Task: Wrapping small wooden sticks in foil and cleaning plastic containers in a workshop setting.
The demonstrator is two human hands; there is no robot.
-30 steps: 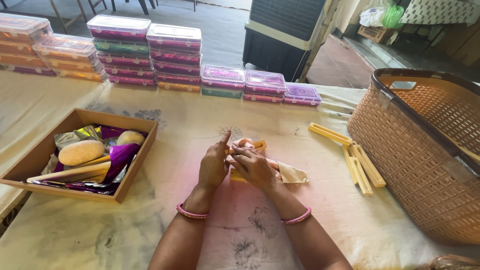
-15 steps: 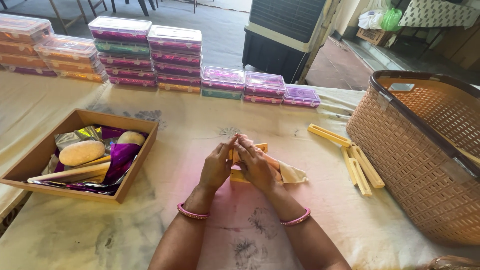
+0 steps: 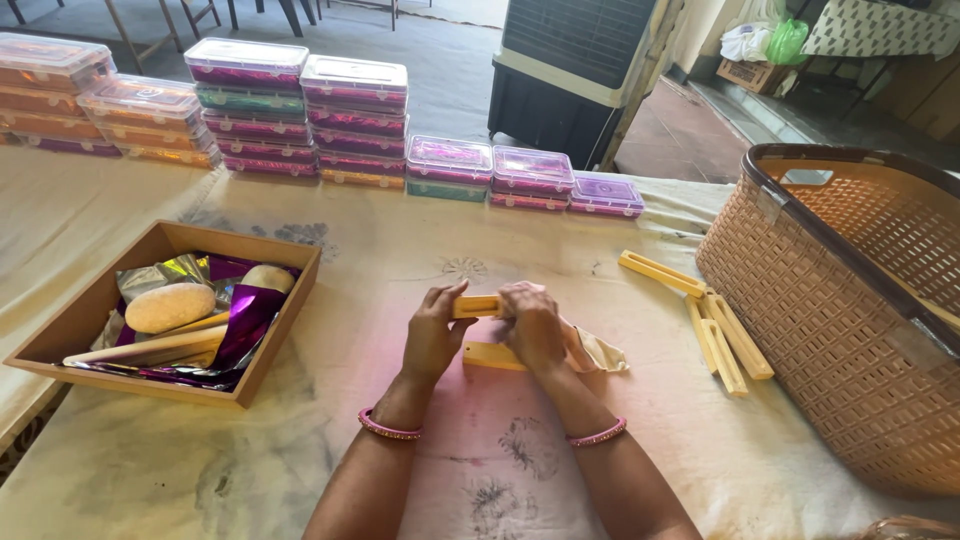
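Both hands meet at the middle of the cloth-covered table [image 3: 560, 230]. My left hand [image 3: 435, 335] and my right hand [image 3: 532, 325] each grip an end of a yellow plastic bar [image 3: 478, 306], held level just above the table. A second yellow bar [image 3: 490, 356] lies on the cloth right under them. A small beige cloth [image 3: 598, 352] peeks out from beneath my right hand. Each wrist wears a pink bangle.
A wooden tray [image 3: 275, 345] at the left holds purple and silver foil, a pale oval lump and a stick. Several yellow bars [image 3: 715, 325] lie beside a large tan woven basket [image 3: 860, 330] at the right. Stacked clear boxes [image 3: 355, 120] line the far edge.
My hands have come together and settled on the yellow bar, which now sits level between them; earlier the fingers were raised and working around it.
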